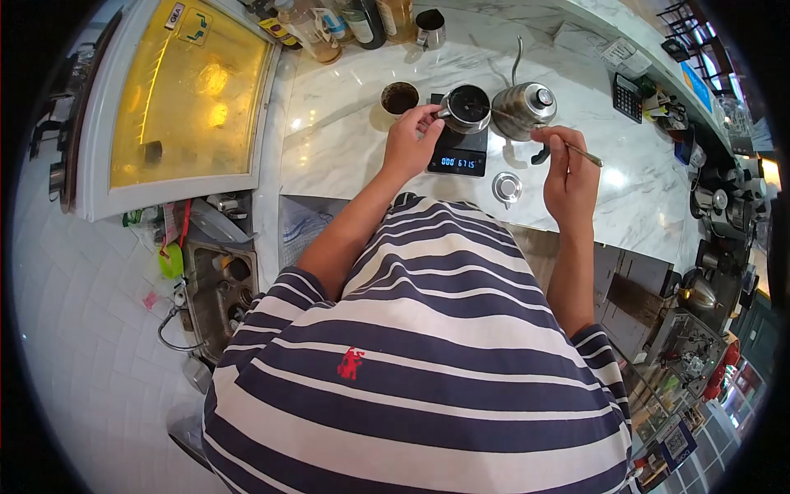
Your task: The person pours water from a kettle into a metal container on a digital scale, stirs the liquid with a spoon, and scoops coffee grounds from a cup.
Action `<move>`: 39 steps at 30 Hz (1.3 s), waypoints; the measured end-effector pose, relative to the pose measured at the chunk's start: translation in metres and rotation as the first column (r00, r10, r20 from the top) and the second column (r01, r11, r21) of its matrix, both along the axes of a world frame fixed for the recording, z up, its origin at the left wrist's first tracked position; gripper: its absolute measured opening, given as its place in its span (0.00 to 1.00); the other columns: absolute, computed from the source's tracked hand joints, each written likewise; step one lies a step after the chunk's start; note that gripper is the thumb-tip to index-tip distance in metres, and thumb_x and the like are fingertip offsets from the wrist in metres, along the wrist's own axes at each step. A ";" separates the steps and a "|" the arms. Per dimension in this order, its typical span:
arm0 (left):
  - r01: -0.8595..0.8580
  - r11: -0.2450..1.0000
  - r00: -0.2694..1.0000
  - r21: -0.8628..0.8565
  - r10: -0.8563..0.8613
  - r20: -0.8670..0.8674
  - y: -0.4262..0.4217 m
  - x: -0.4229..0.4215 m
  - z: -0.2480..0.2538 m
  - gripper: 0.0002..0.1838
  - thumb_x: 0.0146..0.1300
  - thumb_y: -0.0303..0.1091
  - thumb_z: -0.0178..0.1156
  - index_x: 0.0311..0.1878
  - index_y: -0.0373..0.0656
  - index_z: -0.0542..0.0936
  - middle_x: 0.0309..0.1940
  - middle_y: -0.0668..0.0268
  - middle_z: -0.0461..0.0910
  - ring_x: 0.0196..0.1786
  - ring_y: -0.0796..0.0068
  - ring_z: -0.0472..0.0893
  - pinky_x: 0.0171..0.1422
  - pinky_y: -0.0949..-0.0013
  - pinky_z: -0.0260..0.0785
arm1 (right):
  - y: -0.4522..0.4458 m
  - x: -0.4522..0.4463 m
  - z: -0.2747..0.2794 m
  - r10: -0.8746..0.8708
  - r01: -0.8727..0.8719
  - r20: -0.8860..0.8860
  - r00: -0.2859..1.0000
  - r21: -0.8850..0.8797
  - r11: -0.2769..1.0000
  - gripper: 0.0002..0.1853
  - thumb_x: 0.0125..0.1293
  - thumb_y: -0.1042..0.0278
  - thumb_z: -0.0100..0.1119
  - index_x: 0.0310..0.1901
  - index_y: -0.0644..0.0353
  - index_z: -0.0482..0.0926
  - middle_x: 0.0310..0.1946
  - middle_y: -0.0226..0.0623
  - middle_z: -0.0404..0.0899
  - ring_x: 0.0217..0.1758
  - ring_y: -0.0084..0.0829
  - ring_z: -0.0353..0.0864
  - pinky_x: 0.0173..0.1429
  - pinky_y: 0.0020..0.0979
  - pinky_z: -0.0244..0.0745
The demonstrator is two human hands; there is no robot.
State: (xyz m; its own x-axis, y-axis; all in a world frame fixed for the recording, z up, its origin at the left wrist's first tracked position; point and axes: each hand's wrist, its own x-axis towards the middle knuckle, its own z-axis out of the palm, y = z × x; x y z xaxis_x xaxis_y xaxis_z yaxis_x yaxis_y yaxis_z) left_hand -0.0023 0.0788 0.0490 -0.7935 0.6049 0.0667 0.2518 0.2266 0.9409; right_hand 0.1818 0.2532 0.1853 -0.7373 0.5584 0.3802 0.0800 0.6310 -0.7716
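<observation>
My left hand [407, 148] is closed on the handle of a coffee server [466, 123], a round vessel with dark liquid inside. The server stands on a black digital scale [458, 162] with a lit display. In my right hand [573, 177] is a thin metal spoon [586, 154], pinched between the fingers; its far end points left toward the server's rim, and I cannot tell whether it dips in. Just behind that hand stands a steel gooseneck kettle [517, 115]. A cup with dark contents [400, 98] sits left of the server. The kettle's small round lid [507, 188], or something like it, lies near the counter's front edge.
Several bottles [362, 23] and a metal pitcher [430, 31] line the back of the marble counter [329, 140]. A calculator [627, 97] lies at the right. A yellow-lit glass-fronted cabinet [189, 99] borders the left side, above a sink [216, 284].
</observation>
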 end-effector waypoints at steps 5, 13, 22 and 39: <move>0.030 0.999 1.000 0.011 -0.030 0.001 0.000 -0.003 0.002 0.16 0.69 0.32 0.68 0.57 0.39 0.85 0.38 0.63 0.84 0.38 0.72 0.82 0.49 0.68 0.77 | -0.009 -0.014 0.001 -0.011 0.011 0.004 1.000 -0.024 1.000 0.08 0.82 0.74 0.52 0.50 0.64 0.81 0.40 0.40 0.91 0.44 0.35 0.93 0.47 0.32 0.82; 0.071 0.997 0.997 -0.003 -0.071 0.012 -0.001 -0.012 0.002 0.14 0.72 0.32 0.66 0.57 0.39 0.85 0.38 0.66 0.86 0.41 0.77 0.81 0.49 0.71 0.74 | -0.005 -0.004 0.004 -0.013 0.013 0.009 1.000 0.041 0.999 0.08 0.82 0.73 0.53 0.50 0.63 0.82 0.40 0.38 0.91 0.37 0.31 0.88 0.44 0.29 0.79; 0.019 1.000 1.000 0.012 -0.019 -0.013 0.005 -0.011 0.008 0.10 0.72 0.32 0.66 0.51 0.37 0.85 0.36 0.62 0.87 0.38 0.73 0.84 0.47 0.68 0.76 | 0.002 -0.005 -0.002 -0.024 0.024 0.013 1.000 0.023 0.999 0.07 0.81 0.74 0.54 0.49 0.62 0.83 0.40 0.39 0.91 0.38 0.32 0.89 0.43 0.31 0.80; 0.001 1.000 1.000 -0.008 -0.001 -0.001 0.009 -0.011 0.004 0.11 0.75 0.33 0.63 0.54 0.39 0.84 0.38 0.67 0.87 0.40 0.78 0.82 0.48 0.71 0.74 | -0.002 0.000 -0.005 0.009 -0.007 -0.031 0.999 0.060 0.998 0.06 0.80 0.74 0.56 0.48 0.62 0.82 0.40 0.40 0.90 0.39 0.39 0.90 0.43 0.33 0.80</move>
State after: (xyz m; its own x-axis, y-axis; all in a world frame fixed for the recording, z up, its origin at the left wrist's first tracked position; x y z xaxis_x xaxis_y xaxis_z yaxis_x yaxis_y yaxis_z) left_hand -0.0137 0.0874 0.0531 -0.7925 0.6066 0.0628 0.2534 0.2338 0.9387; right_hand 0.1814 0.2510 0.1801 -0.7290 0.5282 0.4353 0.0514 0.6764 -0.7348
